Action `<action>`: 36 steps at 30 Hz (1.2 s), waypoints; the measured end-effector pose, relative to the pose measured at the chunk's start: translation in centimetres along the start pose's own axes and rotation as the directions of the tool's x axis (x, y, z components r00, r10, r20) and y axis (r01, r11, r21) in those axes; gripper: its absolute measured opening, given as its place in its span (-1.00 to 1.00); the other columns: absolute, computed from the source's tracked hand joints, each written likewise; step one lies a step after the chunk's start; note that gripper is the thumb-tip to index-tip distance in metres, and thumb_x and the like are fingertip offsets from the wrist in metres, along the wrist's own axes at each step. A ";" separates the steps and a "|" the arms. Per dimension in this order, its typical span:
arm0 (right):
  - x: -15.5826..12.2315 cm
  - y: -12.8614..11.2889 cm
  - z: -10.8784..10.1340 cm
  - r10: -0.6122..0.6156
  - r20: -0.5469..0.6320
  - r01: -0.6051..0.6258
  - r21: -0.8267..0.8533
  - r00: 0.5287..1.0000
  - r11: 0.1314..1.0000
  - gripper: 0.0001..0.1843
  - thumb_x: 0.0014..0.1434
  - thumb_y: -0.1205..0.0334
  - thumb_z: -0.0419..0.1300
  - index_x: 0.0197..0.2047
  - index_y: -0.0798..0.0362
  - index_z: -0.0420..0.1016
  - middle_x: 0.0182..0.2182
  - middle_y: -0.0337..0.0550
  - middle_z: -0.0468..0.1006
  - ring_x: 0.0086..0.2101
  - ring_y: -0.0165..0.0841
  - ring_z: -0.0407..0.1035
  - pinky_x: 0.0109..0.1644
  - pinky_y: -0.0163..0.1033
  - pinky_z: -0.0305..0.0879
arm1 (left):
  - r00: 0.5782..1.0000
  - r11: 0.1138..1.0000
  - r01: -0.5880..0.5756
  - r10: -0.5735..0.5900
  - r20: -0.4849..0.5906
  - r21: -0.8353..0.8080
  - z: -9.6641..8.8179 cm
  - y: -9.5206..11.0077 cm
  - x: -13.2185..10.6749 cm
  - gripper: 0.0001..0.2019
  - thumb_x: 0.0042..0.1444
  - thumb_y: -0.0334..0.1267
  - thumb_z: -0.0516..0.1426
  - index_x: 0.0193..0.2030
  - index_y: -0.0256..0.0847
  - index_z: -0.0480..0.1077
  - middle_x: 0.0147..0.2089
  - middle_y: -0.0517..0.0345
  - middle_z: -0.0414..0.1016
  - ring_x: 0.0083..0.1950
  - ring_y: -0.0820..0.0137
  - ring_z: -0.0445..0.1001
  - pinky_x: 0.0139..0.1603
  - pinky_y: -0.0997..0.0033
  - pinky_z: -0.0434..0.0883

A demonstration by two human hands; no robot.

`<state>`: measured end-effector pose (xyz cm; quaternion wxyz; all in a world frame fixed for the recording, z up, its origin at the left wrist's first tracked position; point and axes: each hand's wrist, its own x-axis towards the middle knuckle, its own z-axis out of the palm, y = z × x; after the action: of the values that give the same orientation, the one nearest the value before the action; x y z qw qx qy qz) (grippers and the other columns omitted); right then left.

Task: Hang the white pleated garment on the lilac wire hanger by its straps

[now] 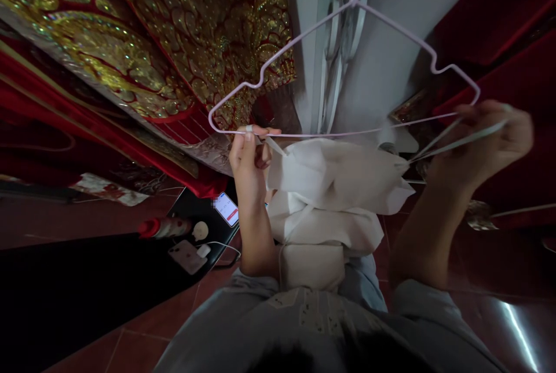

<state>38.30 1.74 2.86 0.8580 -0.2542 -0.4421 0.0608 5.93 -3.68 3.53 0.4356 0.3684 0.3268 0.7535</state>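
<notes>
A pale pink wire hanger [347, 66] hangs from a hook on a white surface ahead of me. A white garment [334, 187] droops below its bottom bar. My left hand [249, 156] is closed, pinching one thin white strap against the left end of the bar. At the hanger's right end my right hand [486, 141] is closed on the other white strap [452, 138], which is pulled taut.
Red and gold embroidered garments [174, 31] hang at upper left, and dark red cloth hangs at right. On a black mat [87, 280] on the red tile floor lie two phones [187, 256], a charger with cable and a red-capped bottle [165, 227].
</notes>
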 end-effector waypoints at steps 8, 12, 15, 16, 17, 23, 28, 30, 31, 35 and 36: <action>-3.2 -6.7 4.2 0.449 0.537 -0.239 -0.416 0.714 0.877 -0.87 0.16 0.07 0.56 -0.22 -0.15 0.80 -0.21 -0.19 0.66 -0.36 -0.42 0.35 -0.46 -0.32 0.13 | 0.999 0.996 -0.036 0.039 -0.037 0.078 -0.3 -0.3 -0.3 -0.75 0.34 0.01 0.37 -0.19 -0.13 0.68 -0.14 -0.02 0.75 -0.52 0.47 0.11 -0.55 0.46 0.09; -3.4 -5.9 3.7 0.427 0.493 -0.204 -0.442 0.758 0.873 -0.86 0.17 0.05 0.53 -0.19 -0.17 0.80 -0.22 -0.18 0.58 -0.35 -0.41 0.33 -0.47 -0.31 0.11 | 0.950 0.962 -0.225 0.252 -0.186 0.155 -3.1 -1.5 1.0 -0.89 0.27 -0.25 0.33 -0.14 -0.14 0.73 -0.04 0.05 0.75 -0.34 0.42 0.42 -0.44 0.46 0.29; -3.6 -5.9 3.7 0.440 0.465 -0.198 -0.480 0.768 0.854 -0.84 0.17 0.02 0.51 -0.20 -0.14 0.77 -0.22 -0.19 0.54 -0.37 -0.42 0.30 -0.48 -0.31 0.08 | 0.830 0.876 -0.442 0.481 -0.284 0.191 -5.4 -2.1 2.6 -0.81 0.34 -0.44 0.29 -0.12 -0.07 0.73 -0.03 0.23 0.73 -0.06 0.40 0.61 -0.12 0.41 0.50; -3.7 -6.0 3.8 0.444 0.459 -0.202 -0.485 0.770 0.851 -0.82 0.17 0.01 0.52 -0.21 -0.12 0.75 -0.21 -0.19 0.54 -0.37 -0.43 0.29 -0.48 -0.31 0.07 | 0.812 0.853 -0.485 0.522 -0.263 0.195 -5.9 -2.0 3.1 -0.78 0.38 -0.45 0.29 -0.05 -0.04 0.73 0.01 0.26 0.74 0.05 0.37 0.63 0.01 0.36 0.52; -3.8 -6.0 4.0 0.446 0.456 -0.205 -0.485 0.770 0.850 -0.80 0.16 0.01 0.52 -0.22 -0.10 0.73 -0.20 -0.20 0.53 -0.39 -0.45 0.28 -0.49 -0.30 0.06 | 0.818 0.841 -0.504 0.538 -0.202 0.197 -6.1 -1.7 3.5 -0.79 0.42 -0.42 0.31 0.03 -0.03 0.73 0.08 0.27 0.73 0.17 0.32 0.62 0.11 0.30 0.53; -4.8 -5.6 4.6 0.441 0.469 -0.168 -0.516 0.765 0.840 -0.70 0.19 -0.03 0.52 -0.20 -0.06 0.58 -0.16 -0.25 0.52 -0.51 -0.55 0.10 -0.50 -0.26 0.03 | 0.915 0.863 -0.327 0.187 0.357 0.386 -3.2 3.0 5.8 -0.67 0.13 -0.15 0.60 -0.02 -0.05 0.70 0.01 0.09 0.74 0.07 0.14 0.67 0.00 0.23 0.64; -5.9 -5.1 4.6 0.420 0.472 -0.142 -0.517 0.775 0.844 -0.76 0.23 0.01 0.47 -0.18 -0.12 0.55 -0.13 -0.18 0.50 -0.44 -0.45 0.13 -0.47 -0.24 0.04 | 0.982 0.953 -0.064 0.008 0.186 0.296 -0.5 6.1 6.9 -0.85 0.27 -0.57 0.44 -0.22 -0.32 0.62 -0.25 0.15 0.62 -0.06 0.34 0.62 -0.03 0.45 0.54; -6.0 -5.0 4.5 0.412 0.471 -0.136 -0.515 0.780 0.846 -0.78 0.22 0.04 0.47 -0.17 -0.14 0.54 -0.11 -0.16 0.50 -0.42 -0.43 0.15 -0.47 -0.23 0.04 | 0.996 0.987 0.063 -0.071 0.049 0.151 -0.3 6.0 6.9 -0.72 0.25 -0.73 0.37 -0.04 -0.34 0.59 -0.18 0.16 0.61 0.08 0.29 0.66 -0.01 0.46 0.51; -6.0 -5.0 4.5 0.415 0.470 -0.139 -0.516 0.779 0.845 -0.78 0.22 0.04 0.47 -0.17 -0.15 0.54 -0.11 -0.17 0.49 -0.42 -0.43 0.15 -0.47 -0.23 0.04 | 0.997 0.991 0.070 -0.073 0.020 0.115 -0.3 5.5 6.8 -0.66 0.28 -0.74 0.34 0.06 -0.30 0.56 -0.15 0.17 0.61 0.11 0.28 0.66 -0.05 0.46 0.50; -6.1 -5.2 4.4 0.437 0.483 -0.155 -0.518 0.759 0.841 -0.80 0.23 0.08 0.46 -0.12 -0.15 0.58 -0.09 -0.21 0.50 -0.48 -0.50 0.08 -0.49 -0.24 0.07 | 0.997 0.995 -0.067 0.070 -0.031 0.076 -0.9 2.0 5.2 -0.80 0.50 -0.45 0.30 0.14 -0.11 0.54 -0.19 0.26 0.63 -0.21 0.46 0.62 -0.28 0.50 0.42; -6.2 -5.4 4.5 0.429 0.493 -0.153 -0.505 0.757 0.850 -0.80 0.23 0.10 0.47 -0.12 -0.15 0.59 -0.09 -0.22 0.51 -0.50 -0.52 0.06 -0.48 -0.24 0.07 | 0.994 0.996 -0.078 0.080 -0.067 0.041 -0.9 1.0 4.5 -0.93 0.55 -0.34 0.28 0.09 -0.12 0.55 -0.20 0.24 0.64 -0.28 0.48 0.59 -0.28 0.50 0.44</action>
<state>30.39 -3.23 3.12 0.5778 -0.4745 -0.6413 0.1725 3.18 -0.20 5.10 0.3867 0.3632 0.3413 0.7759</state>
